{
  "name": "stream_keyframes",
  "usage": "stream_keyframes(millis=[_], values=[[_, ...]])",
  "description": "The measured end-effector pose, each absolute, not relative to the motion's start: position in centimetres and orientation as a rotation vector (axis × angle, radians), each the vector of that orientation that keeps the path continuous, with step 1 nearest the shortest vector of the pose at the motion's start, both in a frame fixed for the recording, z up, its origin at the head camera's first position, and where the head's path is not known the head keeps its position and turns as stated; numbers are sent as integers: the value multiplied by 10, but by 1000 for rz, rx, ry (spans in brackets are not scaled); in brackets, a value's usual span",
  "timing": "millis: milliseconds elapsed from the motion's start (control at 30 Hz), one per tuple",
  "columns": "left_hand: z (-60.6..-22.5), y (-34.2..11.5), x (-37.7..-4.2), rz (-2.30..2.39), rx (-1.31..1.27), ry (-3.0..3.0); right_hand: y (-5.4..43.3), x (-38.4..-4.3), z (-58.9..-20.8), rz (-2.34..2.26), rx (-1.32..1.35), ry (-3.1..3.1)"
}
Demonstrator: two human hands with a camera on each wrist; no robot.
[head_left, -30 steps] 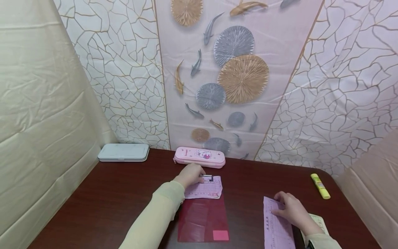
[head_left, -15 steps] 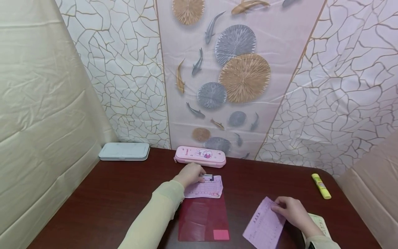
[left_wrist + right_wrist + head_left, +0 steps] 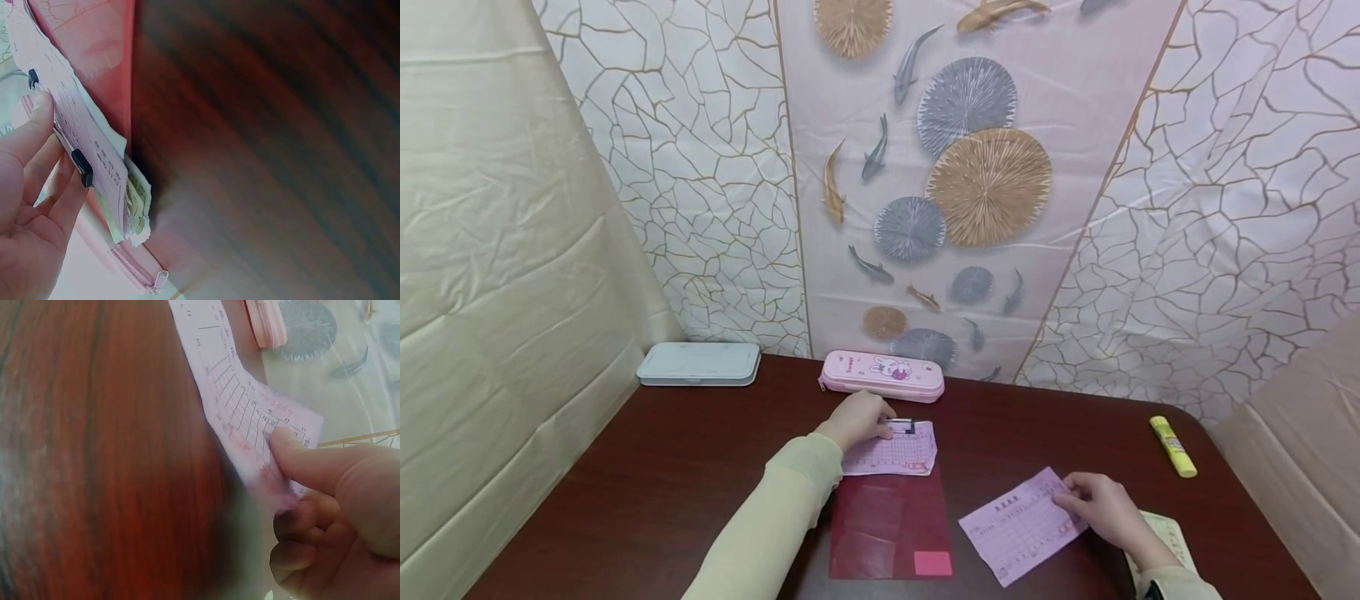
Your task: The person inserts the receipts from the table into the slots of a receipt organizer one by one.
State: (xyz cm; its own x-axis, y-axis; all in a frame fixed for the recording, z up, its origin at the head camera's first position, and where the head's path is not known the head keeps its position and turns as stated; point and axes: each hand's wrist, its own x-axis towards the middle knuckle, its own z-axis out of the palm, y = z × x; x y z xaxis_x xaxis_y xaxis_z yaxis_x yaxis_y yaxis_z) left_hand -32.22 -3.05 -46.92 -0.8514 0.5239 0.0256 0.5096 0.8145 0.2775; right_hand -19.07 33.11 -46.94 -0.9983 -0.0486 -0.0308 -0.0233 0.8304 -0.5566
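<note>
My left hand [image 3: 859, 417] holds a metal clip with black ends [image 3: 81, 167] at the top of a red plastic folder [image 3: 887, 533]. In the left wrist view the thumb lies on the clip's bar, with fingers curled behind it. Beneath the clip sits a stack of pink printed slips [image 3: 898, 454], with greenish sheets showing at its edge. To the right, my right hand [image 3: 1101, 508] pinches one loose pink receipt slip [image 3: 1018, 529] by its corner between thumb and fingers. The right wrist view shows that slip [image 3: 240, 406] bent, its printed grid facing up.
Behind the folder lies a pink pencil case [image 3: 883, 377] with a rabbit picture. A pale blue case [image 3: 700, 365] rests at the back left. A yellow glue stick [image 3: 1172, 447] is at the right, and a pale green printed pad [image 3: 1168, 537] lies partly under the right forearm.
The pink slip in my right hand has swung round to the left, from lengthwise to slanting toward the folder. My left hand stays on the clip.
</note>
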Motion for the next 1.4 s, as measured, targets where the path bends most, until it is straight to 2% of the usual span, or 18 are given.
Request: stream_keyframes(millis=[1033, 1400], values=[[-473, -34, -324, 409, 833, 2963, 297, -199, -466, -1527, -13, 2669], [-469, -29, -321, 385, 836, 2983, 272, -203, -465, -1565, 199, 2667]])
